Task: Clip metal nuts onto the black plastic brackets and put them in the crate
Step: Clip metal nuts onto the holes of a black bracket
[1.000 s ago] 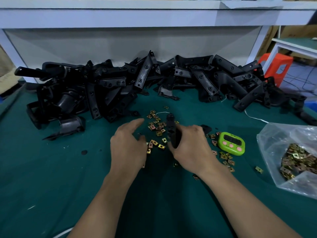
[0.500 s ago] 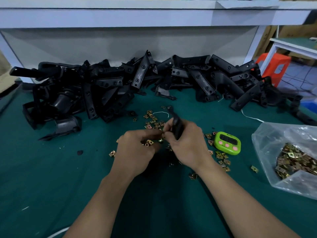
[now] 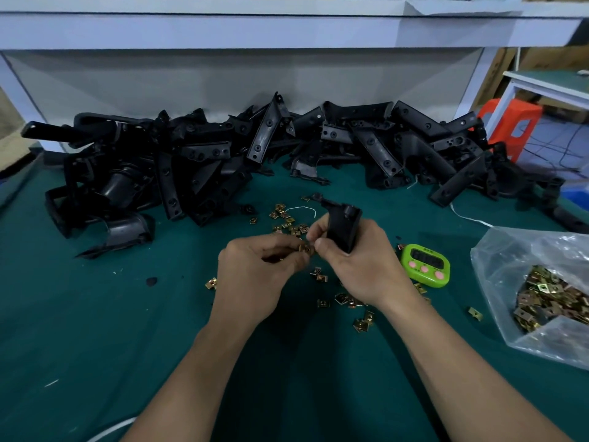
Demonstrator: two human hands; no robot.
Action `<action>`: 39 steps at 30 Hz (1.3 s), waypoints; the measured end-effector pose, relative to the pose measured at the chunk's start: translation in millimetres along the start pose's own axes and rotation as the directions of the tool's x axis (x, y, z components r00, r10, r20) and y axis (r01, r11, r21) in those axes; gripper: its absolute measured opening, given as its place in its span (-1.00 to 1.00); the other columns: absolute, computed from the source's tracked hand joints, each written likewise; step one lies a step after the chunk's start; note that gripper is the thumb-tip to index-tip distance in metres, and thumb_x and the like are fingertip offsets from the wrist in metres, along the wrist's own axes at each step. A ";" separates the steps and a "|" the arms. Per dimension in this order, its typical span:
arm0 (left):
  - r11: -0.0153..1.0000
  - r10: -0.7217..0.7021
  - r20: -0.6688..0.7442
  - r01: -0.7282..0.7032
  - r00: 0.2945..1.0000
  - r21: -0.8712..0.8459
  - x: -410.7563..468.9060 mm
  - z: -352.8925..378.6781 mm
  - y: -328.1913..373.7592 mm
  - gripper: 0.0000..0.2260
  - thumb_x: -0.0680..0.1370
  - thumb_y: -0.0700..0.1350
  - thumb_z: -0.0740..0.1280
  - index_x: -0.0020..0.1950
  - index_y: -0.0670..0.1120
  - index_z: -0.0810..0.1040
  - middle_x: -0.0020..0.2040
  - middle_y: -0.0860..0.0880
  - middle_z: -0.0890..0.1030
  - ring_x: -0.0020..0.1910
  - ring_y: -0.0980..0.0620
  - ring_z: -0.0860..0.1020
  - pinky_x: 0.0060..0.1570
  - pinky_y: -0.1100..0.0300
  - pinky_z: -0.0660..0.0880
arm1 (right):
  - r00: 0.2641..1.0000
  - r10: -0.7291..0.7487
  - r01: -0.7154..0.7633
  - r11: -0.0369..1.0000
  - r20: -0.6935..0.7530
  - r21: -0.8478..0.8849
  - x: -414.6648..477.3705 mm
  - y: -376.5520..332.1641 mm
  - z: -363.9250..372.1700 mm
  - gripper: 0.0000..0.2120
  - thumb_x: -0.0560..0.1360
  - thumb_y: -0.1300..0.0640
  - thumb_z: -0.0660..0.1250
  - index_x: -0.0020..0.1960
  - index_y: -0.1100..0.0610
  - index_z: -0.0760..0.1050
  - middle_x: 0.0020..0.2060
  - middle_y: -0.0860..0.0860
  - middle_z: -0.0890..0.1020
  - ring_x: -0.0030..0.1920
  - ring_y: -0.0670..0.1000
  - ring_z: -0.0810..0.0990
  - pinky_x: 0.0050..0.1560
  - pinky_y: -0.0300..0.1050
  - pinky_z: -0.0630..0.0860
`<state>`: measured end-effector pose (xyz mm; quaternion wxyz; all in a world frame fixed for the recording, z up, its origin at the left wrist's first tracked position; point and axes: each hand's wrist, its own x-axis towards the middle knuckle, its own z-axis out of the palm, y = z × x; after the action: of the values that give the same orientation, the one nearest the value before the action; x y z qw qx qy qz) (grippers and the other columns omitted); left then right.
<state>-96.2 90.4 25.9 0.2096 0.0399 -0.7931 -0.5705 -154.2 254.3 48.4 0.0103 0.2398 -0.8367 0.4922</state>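
My right hand (image 3: 363,266) grips a black plastic bracket (image 3: 342,226) upright above the green table, its top end pointing away to the left. My left hand (image 3: 255,279) pinches a brass-coloured metal nut (image 3: 305,248) between thumb and fingers, held against the bracket's lower left edge. Several loose nuts (image 3: 288,221) lie scattered on the table beyond and below my hands. A long heap of black brackets (image 3: 223,154) fills the back of the table. No crate is in view.
A green timer (image 3: 425,266) lies just right of my right hand. A clear plastic bag of nuts (image 3: 548,291) sits at the right edge. A white shelf and panel (image 3: 223,71) stand behind the heap. An orange stool (image 3: 513,126) stands at far right.
My left hand picked a nut off the table and brought it to the bracket. My right hand lifted and turned the bracket more upright.
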 end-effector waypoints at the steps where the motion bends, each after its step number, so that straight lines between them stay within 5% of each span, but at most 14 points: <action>1: 1.000 -0.010 -0.010 0.010 1.000 -0.007 1.0 -0.9 -1.1 -0.77 0.44 -0.18 0.58 -0.16 0.19 0.74 -0.23 0.18 0.73 -0.22 0.22 0.69 -0.21 0.39 0.56 | 1.000 -0.002 0.002 1.000 0.007 -0.016 -0.9 -0.2 -0.8 -0.84 0.54 0.16 0.35 -0.12 -0.10 0.58 -0.24 -0.11 0.65 -0.17 -0.10 0.60 -0.21 -0.23 0.52; 7: 0.997 -0.075 -0.026 0.075 0.997 0.016 4.8 -6.0 -7.6 -0.87 0.41 -0.10 0.61 -0.10 0.10 0.77 -0.24 0.19 0.72 -0.24 0.26 0.67 -0.26 0.43 0.50 | 0.999 -0.037 0.040 0.993 0.031 -0.108 -5.2 -4.5 0.3 -0.87 0.39 0.09 0.50 -0.14 -0.10 0.60 -0.27 -0.20 0.68 -0.21 -0.14 0.66 -0.14 -0.14 0.62; 11: 0.997 -0.081 0.094 0.082 0.992 -0.003 8.5 -12.6 -6.5 -0.80 0.38 -0.08 0.62 -0.15 0.23 0.75 -0.27 0.15 0.72 -0.30 0.23 0.64 -0.30 0.35 0.52 | 0.999 -0.023 0.028 0.993 0.043 -0.117 -5.3 -3.5 -0.8 -0.88 0.42 0.12 0.49 -0.17 -0.07 0.60 -0.29 -0.13 0.66 -0.24 -0.08 0.64 -0.19 -0.06 0.59; 17: 0.981 -0.101 0.260 0.140 0.960 -0.134 11.8 -20.8 -7.1 -0.87 0.34 -0.07 0.63 -0.18 0.13 0.78 -0.27 0.04 0.73 -0.31 0.23 0.59 -0.27 0.36 0.48 | 0.988 0.023 -0.027 0.999 0.151 0.025 -2.9 -6.7 -5.1 -0.87 0.39 0.21 0.50 -0.19 0.00 0.61 -0.28 -0.01 0.65 -0.19 0.03 0.63 -0.09 0.10 0.60; 24: 0.925 -0.072 0.365 0.199 0.928 -0.324 8.6 -22.1 -3.2 -0.85 0.31 -0.06 0.62 -0.16 -0.03 0.78 -0.24 -0.02 0.72 -0.24 0.16 0.62 -0.17 0.36 0.51 | 0.965 -0.044 -0.022 0.969 0.259 0.247 -1.7 -11.1 -17.0 -0.87 0.35 0.27 0.47 -0.15 0.09 0.61 -0.28 0.03 0.62 -0.24 0.01 0.58 -0.19 -0.11 0.51; 27: 0.923 -0.162 0.166 0.209 0.973 -0.323 9.8 -18.1 -3.5 -0.89 0.37 -0.14 0.62 -0.14 -0.04 0.78 -0.20 -0.06 0.74 -0.20 0.09 0.65 -0.11 0.29 0.57 | 0.983 -0.043 0.063 0.992 0.178 -0.108 -3.0 -4.3 -16.4 -0.80 0.39 0.27 0.45 -0.15 -0.03 0.59 -0.28 -0.08 0.65 -0.23 -0.08 0.62 -0.18 -0.16 0.55; 30: 0.897 -0.205 0.004 0.190 0.979 -0.400 12.8 -20.3 -3.3 -0.83 0.42 -0.28 0.56 -0.18 0.00 0.77 -0.21 -0.03 0.74 -0.18 0.12 0.68 -0.12 0.37 0.55 | 0.984 -0.071 0.143 0.867 0.166 -0.477 -7.5 -0.5 -5.3 -0.75 0.38 0.30 0.40 -0.20 -0.05 0.49 -0.35 -0.13 0.55 -0.16 -0.12 0.49 -0.13 -0.39 0.42; 34: 0.861 -0.231 0.000 0.205 0.973 -0.466 12.1 -23.5 -1.8 -0.82 0.42 -0.31 0.52 -0.17 -0.01 0.77 -0.17 -0.10 0.75 -0.12 0.07 0.71 -0.13 0.41 0.54 | 0.980 -0.089 0.183 0.757 0.179 -0.627 -4.1 -0.1 6.9 -0.67 0.31 0.33 0.34 -0.24 -0.06 0.32 -0.35 -0.15 0.44 -0.17 -0.04 0.38 0.23 -0.25 0.27; 39: 0.855 -0.243 0.051 0.238 0.969 -0.461 11.3 -20.7 -1.0 -0.87 0.49 -0.22 0.49 -0.12 0.00 0.78 -0.13 -0.10 0.76 -0.05 0.04 0.73 -0.11 0.37 0.55 | 0.990 -0.137 0.125 0.711 0.039 -0.692 -1.2 3.5 7.4 -0.79 0.25 0.20 0.38 -0.23 0.00 0.39 -0.37 -0.14 0.45 -0.14 -0.01 0.41 0.19 -0.18 0.20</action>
<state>-98.9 68.3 33.6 0.1437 0.0901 -0.6215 -0.7649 -152.9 250.0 41.4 0.1404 0.2734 -0.9407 0.1437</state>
